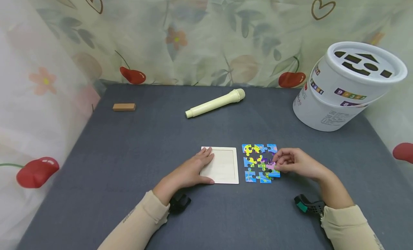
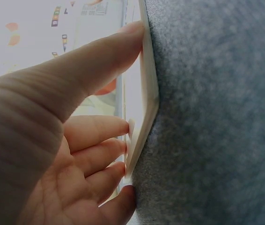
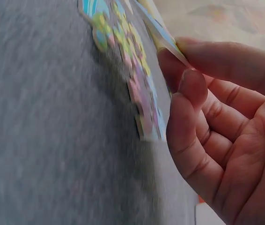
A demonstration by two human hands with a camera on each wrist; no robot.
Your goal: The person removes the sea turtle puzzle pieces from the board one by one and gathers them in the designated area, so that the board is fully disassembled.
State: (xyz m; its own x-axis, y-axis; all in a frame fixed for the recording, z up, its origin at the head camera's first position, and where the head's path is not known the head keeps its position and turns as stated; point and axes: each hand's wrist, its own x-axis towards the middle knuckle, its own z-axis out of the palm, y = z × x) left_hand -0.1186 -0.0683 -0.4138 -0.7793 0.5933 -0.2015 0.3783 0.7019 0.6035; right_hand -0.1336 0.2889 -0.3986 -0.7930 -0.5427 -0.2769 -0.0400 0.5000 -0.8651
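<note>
A shallow square wooden puzzle tray [image 1: 221,167] lies on the table. My left hand [image 1: 195,167] rests over its left side, thumb on the near edge and fingertips toward the far left corner. In the left wrist view the thumb [image 2: 99,61] lies along the rim of the tray [image 2: 149,89], the fingers fairly straight. Just right of the tray, colourful jigsaw pieces [image 1: 250,176] lie loosely grouped in a square. My right hand [image 1: 298,163] is at their right side. Between its thumb and fingertips it pinches one puzzle piece [image 3: 163,35], tilted above the others.
A cream toy microphone [image 1: 214,103] lies behind the tray. A small wooden block [image 1: 124,107] is at the far left. At the back right stands a large white tub [image 1: 332,99] with shaped slots in its lid. A patterned curtain [image 1: 206,38] borders the table.
</note>
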